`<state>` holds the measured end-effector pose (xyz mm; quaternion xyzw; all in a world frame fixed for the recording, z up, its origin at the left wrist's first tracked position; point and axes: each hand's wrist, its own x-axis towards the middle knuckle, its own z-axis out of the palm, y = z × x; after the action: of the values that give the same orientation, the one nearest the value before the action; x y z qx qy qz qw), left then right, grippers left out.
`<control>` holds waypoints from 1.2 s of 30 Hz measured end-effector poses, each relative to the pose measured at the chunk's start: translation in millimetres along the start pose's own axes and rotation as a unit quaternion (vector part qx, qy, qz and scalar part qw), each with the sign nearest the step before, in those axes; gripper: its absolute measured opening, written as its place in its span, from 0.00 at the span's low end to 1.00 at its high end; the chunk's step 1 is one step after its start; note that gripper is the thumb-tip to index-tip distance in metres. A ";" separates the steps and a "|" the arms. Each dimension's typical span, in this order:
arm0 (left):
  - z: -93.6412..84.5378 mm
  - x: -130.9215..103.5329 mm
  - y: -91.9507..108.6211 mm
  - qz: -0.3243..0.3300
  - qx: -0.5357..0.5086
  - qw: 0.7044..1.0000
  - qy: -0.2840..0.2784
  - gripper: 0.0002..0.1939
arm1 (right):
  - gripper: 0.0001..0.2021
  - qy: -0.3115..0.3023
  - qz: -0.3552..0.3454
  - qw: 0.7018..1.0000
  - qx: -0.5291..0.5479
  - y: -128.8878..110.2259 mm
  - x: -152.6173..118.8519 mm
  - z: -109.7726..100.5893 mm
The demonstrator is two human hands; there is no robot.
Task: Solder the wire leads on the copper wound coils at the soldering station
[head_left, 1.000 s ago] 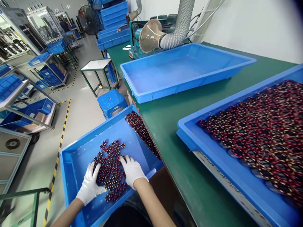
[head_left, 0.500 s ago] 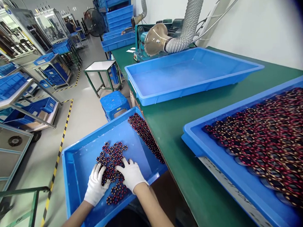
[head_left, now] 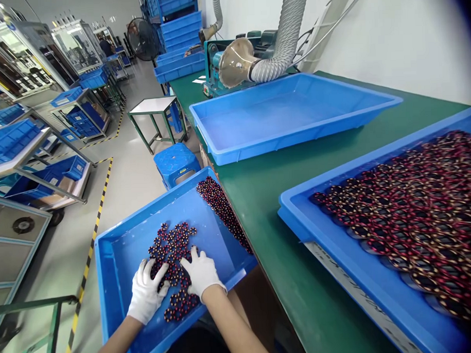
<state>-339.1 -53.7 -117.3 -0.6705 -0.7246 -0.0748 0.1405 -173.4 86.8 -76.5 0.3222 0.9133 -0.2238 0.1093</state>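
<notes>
In a blue plastic tray [head_left: 129,237] low in front of me lies a loose cluster of small dark wire-wound rings [head_left: 171,243] with red and gold windings. At the cluster's left side, my left hand [head_left: 146,289] in a white glove has its fingers spread over the rings. My right hand [head_left: 201,273], gloved too, touches the right side with fingers apart. Neither hand visibly grips a ring, though the fingertips partly cover some. A packed group of rings [head_left: 223,210] sits along the tray's right side, beside the bench.
On the green bench [head_left: 259,196] stand a large blue tray [head_left: 287,113], a second tray [head_left: 298,200] full of rings [head_left: 414,206], and a machine with a duct hood [head_left: 237,63]. A blue stool [head_left: 177,163] and a small table [head_left: 153,104] stand beyond my tray.
My left hand has shifted slightly left and its thumb and fingers have spread wider. The right hand stays at the cluster's right edge. The whole view has moved slightly.
</notes>
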 end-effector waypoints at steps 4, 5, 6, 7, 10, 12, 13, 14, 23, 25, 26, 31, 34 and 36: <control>-0.3 4.7 -4.5 0.044 -0.011 0.999 0.004 0.18 | 0.39 -0.009 -0.004 1.000 0.009 0.5 0.7 -4.8; -0.2 6.1 -6.4 0.053 -0.013 0.998 0.004 0.17 | 0.38 -0.009 -0.004 1.000 0.012 0.5 0.1 -6.0; -0.4 7.5 -8.3 0.061 -0.014 0.998 0.004 0.17 | 0.37 -0.009 -0.004 1.000 0.014 0.6 -0.6 -7.0; -0.7 8.8 -10.2 0.068 -0.015 0.998 0.003 0.17 | 0.36 -0.006 -0.004 1.000 0.016 0.6 -1.3 -7.6; -2.1 11.9 -14.6 0.087 -0.014 0.996 -0.004 0.18 | 0.33 0.005 -0.009 1.000 0.020 1.1 -2.7 -6.8; -2.2 12.7 -16.7 0.098 -0.013 0.995 -0.006 0.18 | 0.34 0.011 -0.016 1.000 0.023 1.9 -1.6 -4.9; -1.7 12.8 -17.7 0.103 -0.013 0.995 -0.007 0.18 | 0.35 0.012 -0.019 0.999 0.025 2.6 -0.5 -3.9; -1.0 12.7 -18.9 0.107 -0.013 0.994 -0.006 0.18 | 0.36 0.012 -0.021 0.999 0.027 3.3 1.0 -3.2; 1.3 20.2 -23.4 0.080 0.014 0.996 -0.030 0.22 | 0.36 -0.003 -0.021 0.998 0.053 6.1 6.7 -7.4; 0.8 21.3 -20.0 0.045 0.032 0.998 -0.026 0.21 | 0.35 0.000 -0.010 0.998 0.057 4.6 5.3 -6.5; 1.1 21.2 -18.3 0.028 0.040 0.999 -0.022 0.21 | 0.35 0.002 -0.003 0.998 0.059 3.7 5.0 -5.5; 6.5 18.4 -14.9 -0.014 0.060 0.998 -0.012 0.18 | 0.36 0.014 0.047 0.997 0.065 1.3 7.0 0.2; 8.3 18.4 -15.1 -0.017 0.058 0.998 -0.019 0.17 | 0.36 0.015 0.054 0.996 0.065 1.9 8.7 0.7; 8.5 19.2 -15.1 -0.012 0.052 0.998 -0.026 0.18 | 0.36 0.014 0.043 0.997 0.065 3.3 9.9 -0.1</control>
<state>-356.1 -34.3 -118.3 -0.6556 -0.7387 -0.0207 0.1553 -178.9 94.4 -80.9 0.3705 0.8837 -0.2731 0.0845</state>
